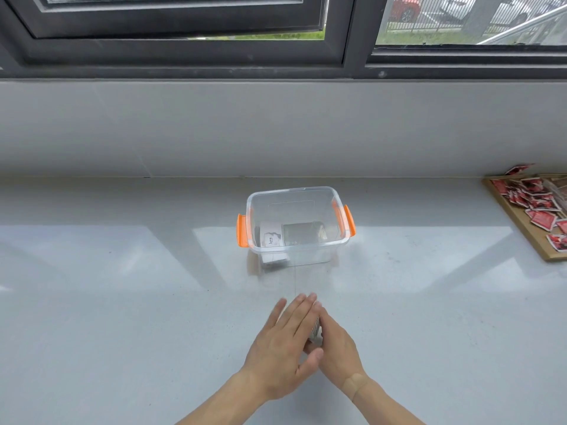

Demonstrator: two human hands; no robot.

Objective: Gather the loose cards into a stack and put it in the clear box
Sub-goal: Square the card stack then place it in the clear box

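Observation:
A stack of cards (pixel 315 330) stands on edge on the white counter, pressed between my two palms; only a thin patterned strip of it shows. My left hand (pixel 282 342) lies flat against its left side, my right hand (pixel 336 348) against its right. The clear box (pixel 251 207) with orange side latches sits open on the counter just beyond my fingertips. Inside it lie a white card printed "love" (pixel 270 237) and a dark card (pixel 302 233).
A wooden tray (pixel 518 219) holding several red sachets sits at the far right of the counter. A grey wall and a dark-framed window rise behind the box.

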